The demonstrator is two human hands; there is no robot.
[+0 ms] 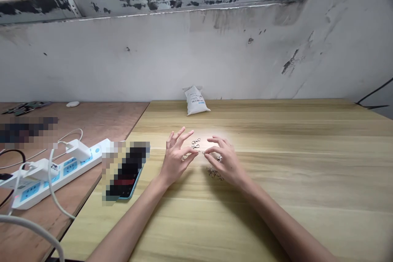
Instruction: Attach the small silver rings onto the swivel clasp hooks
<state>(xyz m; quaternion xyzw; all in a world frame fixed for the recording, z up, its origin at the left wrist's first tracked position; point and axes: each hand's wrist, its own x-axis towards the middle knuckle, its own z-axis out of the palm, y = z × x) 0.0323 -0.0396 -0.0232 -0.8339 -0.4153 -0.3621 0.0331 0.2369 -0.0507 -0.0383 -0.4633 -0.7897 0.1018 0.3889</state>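
Thumb and forefinger of my left hand (178,156) are pinched on a small metal clasp (184,157), partly hidden by the fingers; its other fingers are spread. Facing it across a narrow gap, my right hand (225,159) pinches a small metal ring (203,153) at its fingertips. More shiny metal shows under the right hand's fingers, its shape unclear. Between and just beyond the hands, a few metal swivel clasps (195,145) lie on the wooden table (307,163). Beneath the right hand is a small heap of metal clasps (214,173), partly covered.
A white labelled packet (196,100) lies near the wall. To the left, a phone (130,172), partly pixelated, rests by the table edge. A white power strip (67,172) with plugs and looping cables (53,188) occupies the brown side table (101,120).
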